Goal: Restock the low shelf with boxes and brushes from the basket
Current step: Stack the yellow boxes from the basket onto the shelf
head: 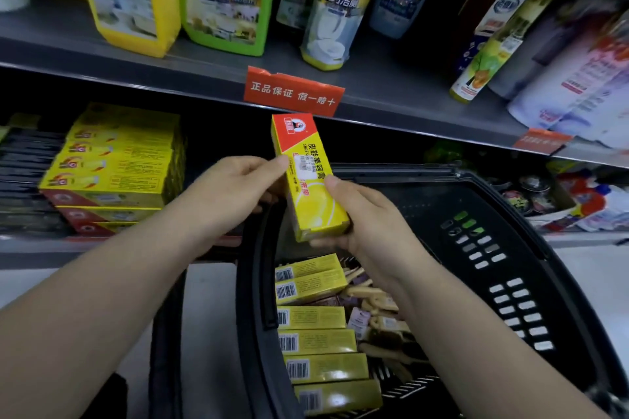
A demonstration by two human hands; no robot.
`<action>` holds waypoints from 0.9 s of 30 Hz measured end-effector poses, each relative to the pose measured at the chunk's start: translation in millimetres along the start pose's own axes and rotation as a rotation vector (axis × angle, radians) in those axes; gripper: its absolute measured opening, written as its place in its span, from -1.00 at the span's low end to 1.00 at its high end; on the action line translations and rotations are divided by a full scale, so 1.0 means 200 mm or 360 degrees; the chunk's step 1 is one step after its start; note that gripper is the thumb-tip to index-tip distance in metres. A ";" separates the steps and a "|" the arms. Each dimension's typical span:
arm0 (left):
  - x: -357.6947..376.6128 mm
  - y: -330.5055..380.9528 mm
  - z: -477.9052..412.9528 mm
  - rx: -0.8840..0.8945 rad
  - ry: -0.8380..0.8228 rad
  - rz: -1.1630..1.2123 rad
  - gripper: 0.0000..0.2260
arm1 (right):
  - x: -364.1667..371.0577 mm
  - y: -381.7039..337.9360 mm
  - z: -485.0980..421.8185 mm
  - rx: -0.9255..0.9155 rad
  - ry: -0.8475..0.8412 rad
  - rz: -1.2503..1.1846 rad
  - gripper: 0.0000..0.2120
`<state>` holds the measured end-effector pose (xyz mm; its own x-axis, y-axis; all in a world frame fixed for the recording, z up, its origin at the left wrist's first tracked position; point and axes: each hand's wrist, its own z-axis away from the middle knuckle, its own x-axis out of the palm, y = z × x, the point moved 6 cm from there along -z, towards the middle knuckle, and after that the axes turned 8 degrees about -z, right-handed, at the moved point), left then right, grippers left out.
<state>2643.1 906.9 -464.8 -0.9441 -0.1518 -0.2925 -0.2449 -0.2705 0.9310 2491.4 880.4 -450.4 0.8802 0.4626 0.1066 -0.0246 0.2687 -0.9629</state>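
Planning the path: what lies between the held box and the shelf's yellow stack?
Head view: only the left hand, pinching the held box; behind it, dark shelf space beside the yellow stack.

Both hands held 1 yellow shoe-polish box (308, 177) above the black basket (503, 248): left hand (235, 187) pinching its upper edge, right hand (360, 218) gripping its lower end. Matching boxes (115, 163) sat stacked on the low shelf (34, 245).

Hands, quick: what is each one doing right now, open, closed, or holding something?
Left hand: pinches the yellow shoe-cream box along its upper half.
Right hand: grips the same box's lower end.
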 end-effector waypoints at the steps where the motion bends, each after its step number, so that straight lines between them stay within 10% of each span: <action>1: -0.04 0.01 -0.01 0.0060 0.0033 -0.0080 -0.69 | 0.02 -0.01 -0.02 0.0032 -0.0021 -0.0001 -0.75; 7: -0.27 -0.03 -0.03 0.0164 0.0274 -0.1161 -0.67 | 0.21 -0.03 -0.22 0.0268 -0.0214 0.0085 -0.93; 16: -0.63 -0.38 -0.09 -0.0305 0.0162 -0.1599 -0.63 | 0.52 -0.05 -0.69 -0.0333 -0.0153 0.1990 -0.60; 27: -0.62 -0.64 -0.19 -0.0468 0.0074 -0.1622 -0.30 | 0.76 0.10 -1.01 -0.0652 -0.0267 0.2328 -0.57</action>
<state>2799.8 924.5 -556.5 -0.3119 0.2416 -0.9189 -0.8471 -0.5088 0.1538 2721.0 785.9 -503.6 0.1385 0.2011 -0.9697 -0.6435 -0.7260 -0.2424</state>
